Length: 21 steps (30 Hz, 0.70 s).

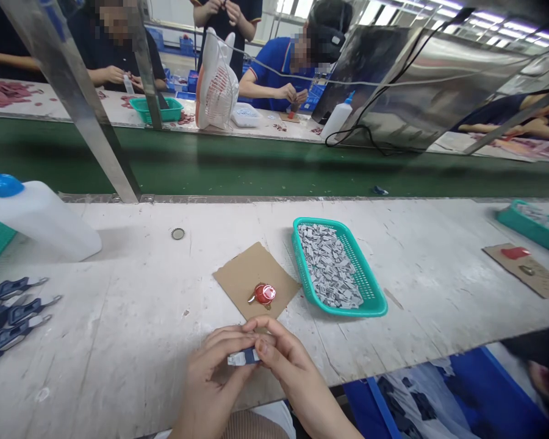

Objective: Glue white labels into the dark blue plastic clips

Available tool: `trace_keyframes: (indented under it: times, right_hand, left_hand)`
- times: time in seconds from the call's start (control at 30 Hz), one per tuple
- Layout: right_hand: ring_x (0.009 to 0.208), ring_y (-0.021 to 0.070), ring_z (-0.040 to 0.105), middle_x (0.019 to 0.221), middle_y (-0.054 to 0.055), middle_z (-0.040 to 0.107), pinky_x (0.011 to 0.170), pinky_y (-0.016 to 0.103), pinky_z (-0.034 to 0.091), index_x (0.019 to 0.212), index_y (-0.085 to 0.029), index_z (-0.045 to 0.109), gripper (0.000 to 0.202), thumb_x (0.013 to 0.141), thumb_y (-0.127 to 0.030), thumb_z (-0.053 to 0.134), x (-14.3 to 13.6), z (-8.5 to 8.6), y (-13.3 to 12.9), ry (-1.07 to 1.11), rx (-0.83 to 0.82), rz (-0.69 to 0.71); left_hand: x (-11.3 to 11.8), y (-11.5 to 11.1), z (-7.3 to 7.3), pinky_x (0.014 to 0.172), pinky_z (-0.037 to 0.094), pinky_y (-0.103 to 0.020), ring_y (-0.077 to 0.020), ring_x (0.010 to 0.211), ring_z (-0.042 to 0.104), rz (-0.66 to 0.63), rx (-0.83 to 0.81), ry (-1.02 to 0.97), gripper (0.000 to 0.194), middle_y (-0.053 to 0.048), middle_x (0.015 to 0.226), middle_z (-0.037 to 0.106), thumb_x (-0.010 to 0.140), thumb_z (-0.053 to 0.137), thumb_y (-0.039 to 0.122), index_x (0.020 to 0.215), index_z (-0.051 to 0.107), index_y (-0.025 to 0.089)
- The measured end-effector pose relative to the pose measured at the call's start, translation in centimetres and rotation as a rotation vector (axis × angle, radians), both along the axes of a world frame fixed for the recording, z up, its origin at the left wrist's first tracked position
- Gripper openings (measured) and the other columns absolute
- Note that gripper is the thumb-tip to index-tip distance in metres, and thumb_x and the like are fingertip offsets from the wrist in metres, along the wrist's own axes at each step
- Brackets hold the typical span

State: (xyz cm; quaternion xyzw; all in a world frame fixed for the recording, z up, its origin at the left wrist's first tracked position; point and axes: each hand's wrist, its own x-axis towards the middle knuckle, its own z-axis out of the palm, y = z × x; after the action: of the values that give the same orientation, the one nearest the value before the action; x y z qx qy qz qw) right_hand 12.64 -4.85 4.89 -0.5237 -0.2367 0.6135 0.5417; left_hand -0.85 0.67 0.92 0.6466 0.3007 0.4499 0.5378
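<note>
Both my hands are close together above the near table edge. My left hand and my right hand are closed around one small navy and light-grey plastic piece. The thumb of my right hand presses on its right end, and the fingers cover much of it. Just beyond my fingertips lies a square of brown cardboard carrying a glossy red blob. To its right stands a green plastic basket filled with many small grey parts.
Left on the table are a white bottle with a blue cap, several navy-and-grey parts and a bottle cap. Another cardboard piece lies right. Blue bins sit below the edge. Co-workers sit across the green gap.
</note>
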Motion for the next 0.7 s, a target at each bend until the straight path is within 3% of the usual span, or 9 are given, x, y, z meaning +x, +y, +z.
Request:
trace_keyframes:
  times: [0.13,0.33,0.53,0.7]
  right_hand:
    - [0.109,0.0226,0.059,0.111,0.007,0.066,0.088,0.030,0.049,0.108,-0.024,0.068,0.034,0.097,-0.051,0.049,-0.2,1.5,-0.6,-0.095,0.017,0.016]
    - [0.109,0.0193,0.062,0.108,0.004,0.070,0.097,0.029,0.048,0.108,-0.029,0.070,0.021,0.096,-0.041,0.057,-1.0,2.9,-0.5,-0.208,0.177,0.026]
    - [0.105,0.0167,0.065,0.108,0.003,0.072,0.097,0.027,0.049,0.109,-0.030,0.071,0.019,0.097,-0.033,0.056,-1.5,2.5,-0.5,-0.258,0.215,-0.012]
    - [0.101,0.0174,0.066,0.104,0.004,0.073,0.092,0.027,0.052,0.107,-0.030,0.072,0.020,0.096,-0.037,0.057,-1.6,1.5,-0.7,-0.276,0.213,-0.065]
  left_hand:
    - [0.2,0.0,0.9,0.089,0.057,-0.023,-0.0157,0.098,0.071,-0.008,0.061,-0.082,0.020,0.001,0.095,0.079,0.081,0.074,0.019,0.099,0.075,0.029]
    - [-0.1,-0.1,1.7,0.090,0.056,-0.021,-0.0135,0.097,0.071,-0.008,0.078,-0.072,0.018,0.002,0.096,0.079,0.083,0.073,0.021,0.099,0.074,0.029]
    - [-0.3,0.0,1.4,0.092,0.054,-0.018,-0.0124,0.097,0.071,0.029,0.182,-0.042,0.016,0.001,0.096,0.078,0.083,0.073,0.021,0.098,0.074,0.026]
    - [-0.4,-0.6,0.7,0.090,0.055,-0.019,-0.0119,0.096,0.071,0.016,0.087,0.030,0.028,0.003,0.101,0.076,0.081,0.070,0.013,0.102,0.072,0.032]
